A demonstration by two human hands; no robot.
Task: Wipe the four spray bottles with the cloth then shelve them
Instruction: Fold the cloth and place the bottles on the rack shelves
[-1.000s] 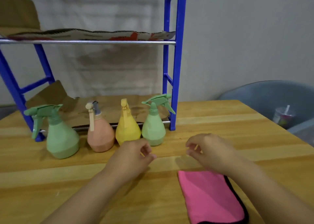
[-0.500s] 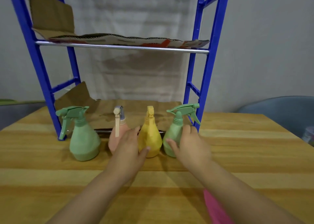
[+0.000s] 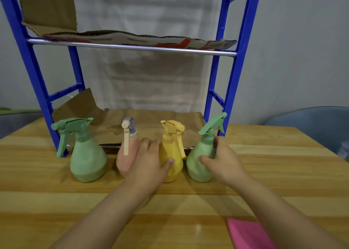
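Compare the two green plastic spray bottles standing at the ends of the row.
The left green spray bottle is bigger and rounder; the right green spray bottle is slimmer. The left one's nozzle points left, the right one's up to the right. The left one stands untouched; the right hand grips the right one. Both stand upright on the wooden table.

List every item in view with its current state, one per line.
Large green bottle: upright, untouched.
Pink bottle: upright.
Yellow bottle: upright, gripped by left hand.
Small green bottle: upright, gripped by right hand.
Pink cloth: flat on table, unheld.
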